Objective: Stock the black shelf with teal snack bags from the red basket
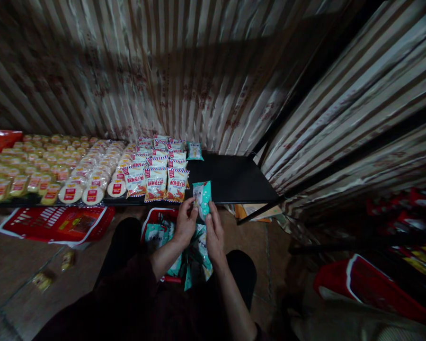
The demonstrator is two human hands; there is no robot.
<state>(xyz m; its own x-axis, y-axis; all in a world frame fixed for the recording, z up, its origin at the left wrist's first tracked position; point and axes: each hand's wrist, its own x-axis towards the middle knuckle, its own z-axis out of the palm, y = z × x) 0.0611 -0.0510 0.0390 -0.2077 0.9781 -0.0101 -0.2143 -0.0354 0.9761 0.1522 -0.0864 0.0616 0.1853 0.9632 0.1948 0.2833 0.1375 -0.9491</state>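
Between my two hands is a teal and white snack packet, held upright just in front of the black shelf. My left hand pinches its lower left side, and my right hand grips its lower right side. Below them, a red bag between my knees holds several similar teal packets. Another teal packet lies at the back of the shelf. To its left, white and orange snack packets stand in rows.
Round wrapped cakes and small yellow wrapped cakes fill the shelf's left side. A red and white bag hangs below. Two small yellow packets lie on the floor. Striped sheeting covers the back; a red bag sits at right.
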